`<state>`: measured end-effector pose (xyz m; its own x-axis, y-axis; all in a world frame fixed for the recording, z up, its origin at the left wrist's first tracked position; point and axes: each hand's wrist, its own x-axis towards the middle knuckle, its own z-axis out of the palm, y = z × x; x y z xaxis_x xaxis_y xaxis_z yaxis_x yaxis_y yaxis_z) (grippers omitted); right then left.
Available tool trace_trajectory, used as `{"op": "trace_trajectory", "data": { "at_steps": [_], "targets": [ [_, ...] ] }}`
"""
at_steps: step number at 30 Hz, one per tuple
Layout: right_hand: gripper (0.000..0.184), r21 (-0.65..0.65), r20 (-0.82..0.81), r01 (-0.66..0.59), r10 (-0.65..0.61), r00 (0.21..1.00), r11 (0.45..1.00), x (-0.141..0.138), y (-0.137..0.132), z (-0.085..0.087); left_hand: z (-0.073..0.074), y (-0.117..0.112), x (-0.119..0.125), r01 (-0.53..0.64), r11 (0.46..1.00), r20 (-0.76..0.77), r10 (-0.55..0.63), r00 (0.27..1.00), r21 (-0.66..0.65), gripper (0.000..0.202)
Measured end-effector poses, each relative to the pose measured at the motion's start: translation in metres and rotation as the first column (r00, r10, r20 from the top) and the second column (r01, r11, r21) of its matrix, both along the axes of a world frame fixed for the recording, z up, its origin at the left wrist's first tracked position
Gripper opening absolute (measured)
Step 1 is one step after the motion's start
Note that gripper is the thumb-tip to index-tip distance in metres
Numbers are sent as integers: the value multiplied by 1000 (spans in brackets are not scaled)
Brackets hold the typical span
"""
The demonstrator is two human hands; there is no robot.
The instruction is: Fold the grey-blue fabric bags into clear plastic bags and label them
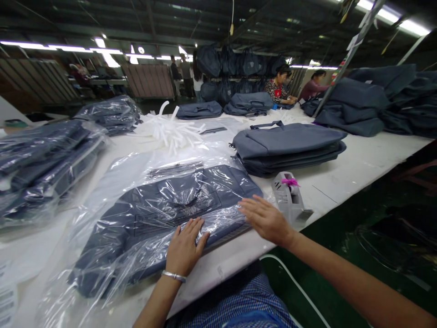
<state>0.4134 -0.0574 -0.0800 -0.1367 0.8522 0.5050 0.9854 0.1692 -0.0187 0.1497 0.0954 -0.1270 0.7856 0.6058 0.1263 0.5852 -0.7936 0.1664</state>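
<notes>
A grey-blue bag (164, 214) lies flat inside a clear plastic sleeve (136, 173) on the white table (358, 168) in front of me. My left hand (186, 246) rests palm down on the near edge of the wrapped bag, fingers stretched out. A little to its right, my right hand (264, 218) lies flat on the bag's right corner, fingers spread, close to a grey tape dispenser (290, 196).
A stack of unwrapped grey bags (287, 146) sits behind the dispenser. Wrapped bags (44, 164) pile up at the left. White foam strips (170, 130) lie mid-table. More bags heap at the far right (375, 100). Two people (297, 86) work at the far end.
</notes>
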Motion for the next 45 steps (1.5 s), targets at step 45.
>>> {"op": "trace_trajectory", "data": {
  "at_steps": [45],
  "targets": [
    [31, -286, -946, 688, -82, -313, 667, 41, -117, 8, -6, 6, -1, 6, 999, -102, -3, 995, 33, 57]
  ]
}}
